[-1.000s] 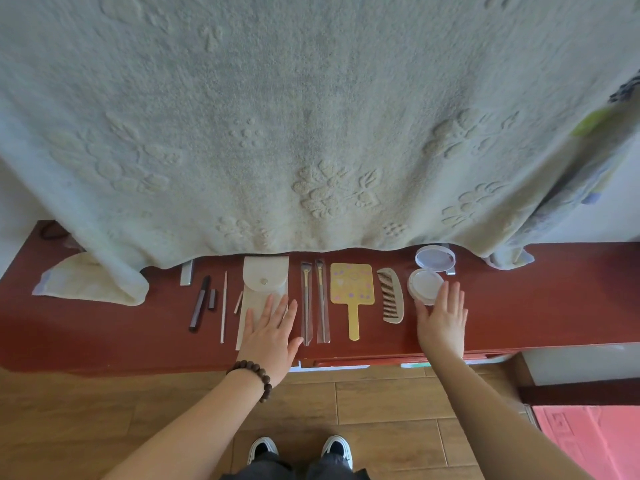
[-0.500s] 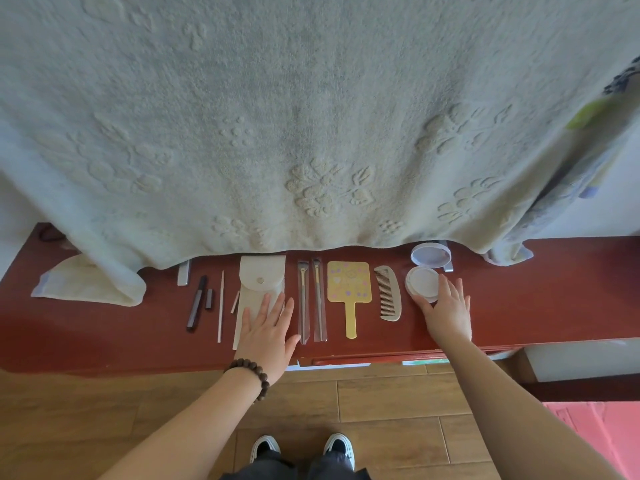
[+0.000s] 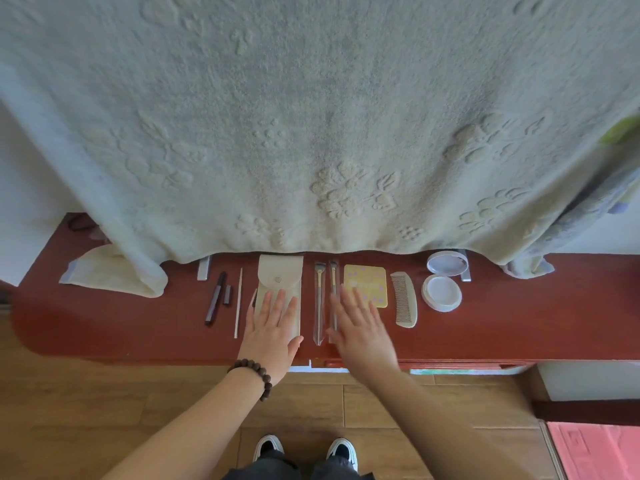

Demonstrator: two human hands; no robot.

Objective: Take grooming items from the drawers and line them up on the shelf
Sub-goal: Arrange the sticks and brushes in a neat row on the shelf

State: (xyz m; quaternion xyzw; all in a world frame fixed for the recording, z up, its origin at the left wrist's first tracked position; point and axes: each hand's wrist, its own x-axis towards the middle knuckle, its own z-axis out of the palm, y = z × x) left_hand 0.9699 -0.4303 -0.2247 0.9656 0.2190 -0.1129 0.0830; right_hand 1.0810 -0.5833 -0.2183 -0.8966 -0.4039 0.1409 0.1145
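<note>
**Hands flat on the row, tidying the line**

Both hands lie flat and spread wide, holding nothing. The left hand (image 3: pixel 273 327), with a bead bracelet (image 3: pixel 252 374) on its wrist, rests palm down on the cream pouch (image 3: pixel 280 289). The right hand (image 3: pixel 360 323) looks a bit blurry. It sits over the handle of the yellow mirror (image 3: pixel 366 284), and its finger side is at the right one of the two clear-sleeved brushes (image 3: pixel 325 299). I cannot tell if it presses down or floats just above.

The grooming things are already on the red shelf (image 3: pixel 519 323) in a side-by-side row. From left to right: a dark pencil (image 3: pixel 214 299), a thin pale stick (image 3: pixel 238 303), the pouch, the brushes, the mirror, the comb (image 3: pixel 404 299), and a round white compact (image 3: pixel 441 292) with its clear lid (image 3: pixel 446 263) just behind it. A big towel (image 3: pixel 311 116) hangs down over the back of the shelf.

The job looks nearly done. What is left, I think, is small nudges. To do it well, slide each thing with flat fingers, not lift it. Keep the bottom ends even and the gaps the same. Go slowly near the brushes, since they are thin and could roll or knock into the mirror.
</note>
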